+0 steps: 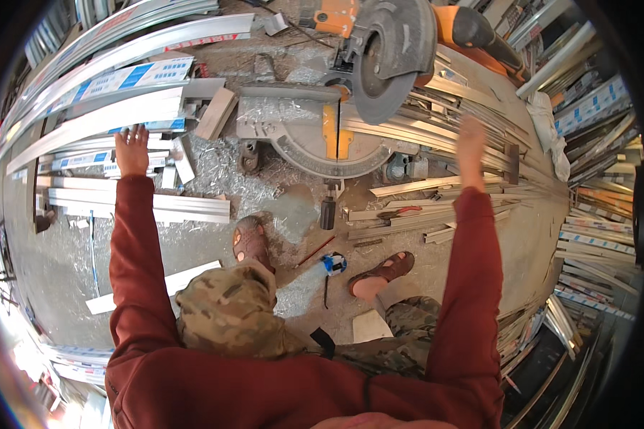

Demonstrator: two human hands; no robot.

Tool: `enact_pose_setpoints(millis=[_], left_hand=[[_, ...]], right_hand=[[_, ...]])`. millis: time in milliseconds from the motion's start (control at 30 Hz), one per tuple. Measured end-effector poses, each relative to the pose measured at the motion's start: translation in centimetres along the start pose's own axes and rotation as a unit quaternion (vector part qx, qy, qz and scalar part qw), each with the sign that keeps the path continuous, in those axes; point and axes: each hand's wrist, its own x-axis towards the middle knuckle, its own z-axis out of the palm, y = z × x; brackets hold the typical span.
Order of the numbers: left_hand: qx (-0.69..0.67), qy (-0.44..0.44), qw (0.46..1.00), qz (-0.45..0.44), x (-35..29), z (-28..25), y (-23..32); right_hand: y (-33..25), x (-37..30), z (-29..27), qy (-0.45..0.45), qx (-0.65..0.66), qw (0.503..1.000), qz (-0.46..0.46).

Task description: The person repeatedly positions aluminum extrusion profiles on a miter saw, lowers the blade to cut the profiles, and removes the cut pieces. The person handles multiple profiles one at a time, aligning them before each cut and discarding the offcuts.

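Head view, left hand (132, 150), blue-printed strips (133, 76)

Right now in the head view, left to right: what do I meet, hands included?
Left hand → left sandal → black handle below the saw → right sandal → blurred right hand → crumpled white wrapping.

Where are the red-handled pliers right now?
Head view, right of centre: the red-handled pliers lie among the metal strips, between the saw's base and the right sandal.
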Motion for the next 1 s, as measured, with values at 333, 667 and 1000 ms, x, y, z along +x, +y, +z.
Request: enact_pose_setpoints(millis=[333,667,1000], left_hand=[[0.198,0.018,0.965,-0.170,-12.5,-8.9,-6.9],[0.193,-0.028,0.972,-0.132,-20.1,-7.4,-2.4],[0.153,-0.089,0.954,-0.240,-24.5,-12.7,-2.3]], right_hand=[[-5.3,-7.7,9.2,-0.217,-0.214,0.948,-0.087],[-6.3,-12.5,1.6,-0.150,-0.141,0.953,-0.224],[-3.7,-19.3,1.2,-0.119,0.049,0.944,0.304]])
